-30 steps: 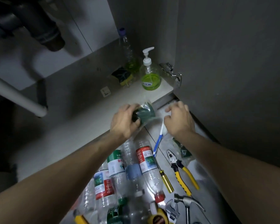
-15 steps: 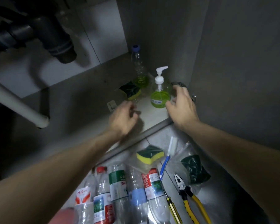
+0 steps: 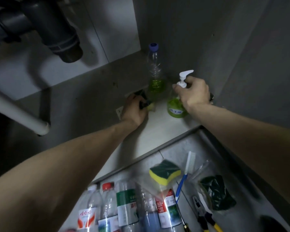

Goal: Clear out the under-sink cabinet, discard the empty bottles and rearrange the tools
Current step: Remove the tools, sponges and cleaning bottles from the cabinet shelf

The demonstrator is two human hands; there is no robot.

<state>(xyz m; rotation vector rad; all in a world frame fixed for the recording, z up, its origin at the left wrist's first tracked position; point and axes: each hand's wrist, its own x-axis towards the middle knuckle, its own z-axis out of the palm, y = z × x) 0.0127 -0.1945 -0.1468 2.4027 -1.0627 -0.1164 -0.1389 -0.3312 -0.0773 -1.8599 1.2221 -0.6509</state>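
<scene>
My left hand (image 3: 135, 111), just left of the frame's middle, is curling its fingers round a dark sponge (image 3: 145, 102) on the cabinet floor (image 3: 157, 131); the sponge is showing a pale yellow edge at its right end, and my hand is hiding most of it, so I cannot tell which way it is lying. My right hand (image 3: 193, 93), right of centre, is gripping the neck of the pump bottle (image 3: 175, 108), fingers closed just under the white pump head. The pump bottle is standing upright, its long axis running up the frame and its nozzle pointing to the upper right; green liquid is sitting in its lower part. Just behind it, in the cabinet's back corner, a tall bottle (image 3: 155, 71) with a blue cap is standing upright with green liquid low down.

At the bottom of the frame, outside the cabinet, a row of empty bottles (image 3: 126, 203) is lying side by side on the tiles, caps pointing up the frame toward the cabinet. To their right are lying a yellow-green sponge (image 3: 165, 171), a brush (image 3: 185, 174) with its bristles toward the cabinet, a bagged dark scourer (image 3: 216, 193) and yellow-handled pliers (image 3: 203, 215). A drain pipe (image 3: 60, 34) is hanging in the upper left.
</scene>
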